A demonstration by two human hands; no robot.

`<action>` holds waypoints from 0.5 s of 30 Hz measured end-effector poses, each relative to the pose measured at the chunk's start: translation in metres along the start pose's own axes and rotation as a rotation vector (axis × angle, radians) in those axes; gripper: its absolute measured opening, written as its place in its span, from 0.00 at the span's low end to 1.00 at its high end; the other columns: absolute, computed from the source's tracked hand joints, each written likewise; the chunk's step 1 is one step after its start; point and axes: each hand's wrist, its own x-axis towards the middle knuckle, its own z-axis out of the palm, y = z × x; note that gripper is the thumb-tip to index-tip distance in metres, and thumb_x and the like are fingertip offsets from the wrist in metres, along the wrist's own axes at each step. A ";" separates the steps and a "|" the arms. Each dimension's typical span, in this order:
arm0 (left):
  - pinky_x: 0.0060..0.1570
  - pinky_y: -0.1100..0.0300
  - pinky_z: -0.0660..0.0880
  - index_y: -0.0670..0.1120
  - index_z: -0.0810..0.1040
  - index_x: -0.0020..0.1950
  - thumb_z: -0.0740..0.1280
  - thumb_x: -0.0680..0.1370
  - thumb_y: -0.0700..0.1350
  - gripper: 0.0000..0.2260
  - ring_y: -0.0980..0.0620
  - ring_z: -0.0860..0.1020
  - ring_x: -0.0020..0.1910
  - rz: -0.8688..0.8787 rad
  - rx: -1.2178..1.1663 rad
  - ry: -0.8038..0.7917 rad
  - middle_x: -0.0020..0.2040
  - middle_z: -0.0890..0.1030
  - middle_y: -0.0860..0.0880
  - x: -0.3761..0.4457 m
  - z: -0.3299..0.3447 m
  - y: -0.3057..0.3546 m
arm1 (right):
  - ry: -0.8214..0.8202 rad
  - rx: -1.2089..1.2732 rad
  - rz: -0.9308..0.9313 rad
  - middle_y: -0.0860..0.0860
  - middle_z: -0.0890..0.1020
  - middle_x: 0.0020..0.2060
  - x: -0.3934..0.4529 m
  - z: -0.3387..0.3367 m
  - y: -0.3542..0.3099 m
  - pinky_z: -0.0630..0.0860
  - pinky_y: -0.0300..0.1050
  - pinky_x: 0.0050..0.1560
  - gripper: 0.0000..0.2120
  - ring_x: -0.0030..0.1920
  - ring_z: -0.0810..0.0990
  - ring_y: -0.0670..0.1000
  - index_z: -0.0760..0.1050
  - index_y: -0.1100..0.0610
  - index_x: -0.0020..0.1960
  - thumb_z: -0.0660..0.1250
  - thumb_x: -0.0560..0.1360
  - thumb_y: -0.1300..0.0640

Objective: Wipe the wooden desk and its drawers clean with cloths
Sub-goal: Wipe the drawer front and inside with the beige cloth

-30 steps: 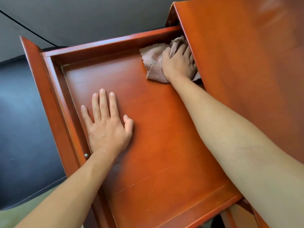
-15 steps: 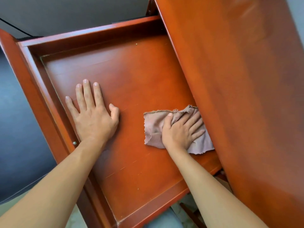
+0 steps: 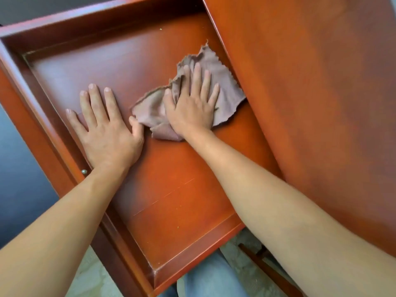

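Your right hand [image 3: 194, 106] lies flat on a mauve cleaning cloth [image 3: 225, 82], fingers [image 3: 205, 82] straight and spread, pressing it onto the drawer floor rather than clutching it. The cloth is rumpled, with a pinked edge; it sits on the floor of the open drawer [image 3: 171, 196] at roughly 1 o'clock from the floor's middle. Its far corner reaches up toward 12 o'clock and its right side runs in under the edge of the worktop [image 3: 310, 93], which overhangs the drawer along the 3 o'clock side.

Your left hand [image 3: 107, 131] rests palm-down on the bare drawer floor at about 9 o'clock of the cloth, fingers straight and slightly fanned, holding nothing. The thumb tip touches the cloth's near-left fold. The little finger lies close to the drawer's left wall.

The drawer is red-brown wood, pulled well out. A small green speck [image 3: 160, 29] lies on the floor near the 12 o'clock wall, well apart from the cloth. Another pale speck [image 3: 178, 227] lies near the 6 o'clock wall. A small metal screw head [image 3: 84, 171] shows on the left wall just beside your left wrist.

Below the drawer's 6 o'clock edge, blue denim [image 3: 210, 277] is visible over a mottled grey floor [image 3: 242, 264]. A dark surface [image 3: 21, 168] fills the view at 9 o'clock, outside the drawer.
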 end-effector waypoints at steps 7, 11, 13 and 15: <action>0.80 0.33 0.46 0.45 0.53 0.84 0.54 0.81 0.56 0.33 0.43 0.48 0.84 -0.013 -0.017 -0.003 0.85 0.51 0.42 -0.002 -0.004 -0.002 | -0.305 0.126 0.616 0.60 0.30 0.79 -0.151 0.000 0.058 0.35 0.73 0.75 0.46 0.78 0.28 0.66 0.33 0.59 0.82 0.39 0.77 0.29; 0.80 0.34 0.45 0.45 0.53 0.84 0.52 0.81 0.57 0.34 0.44 0.47 0.84 -0.016 -0.009 -0.009 0.85 0.50 0.42 -0.003 -0.005 -0.004 | -0.268 0.192 0.788 0.61 0.32 0.80 -0.135 -0.001 0.078 0.34 0.74 0.74 0.45 0.78 0.30 0.67 0.33 0.58 0.82 0.41 0.78 0.30; 0.80 0.34 0.45 0.45 0.53 0.85 0.52 0.81 0.57 0.34 0.44 0.47 0.84 -0.019 -0.013 -0.009 0.85 0.50 0.42 -0.002 -0.005 -0.005 | -0.197 0.193 0.870 0.61 0.38 0.81 -0.111 -0.002 0.087 0.35 0.74 0.74 0.43 0.79 0.34 0.68 0.38 0.59 0.83 0.44 0.79 0.33; 0.80 0.34 0.45 0.45 0.53 0.85 0.52 0.81 0.57 0.34 0.44 0.47 0.84 -0.017 -0.006 -0.002 0.85 0.50 0.42 -0.002 -0.004 -0.006 | -0.128 0.185 0.888 0.63 0.44 0.81 -0.084 -0.005 0.092 0.37 0.75 0.74 0.41 0.80 0.39 0.69 0.43 0.60 0.83 0.47 0.80 0.35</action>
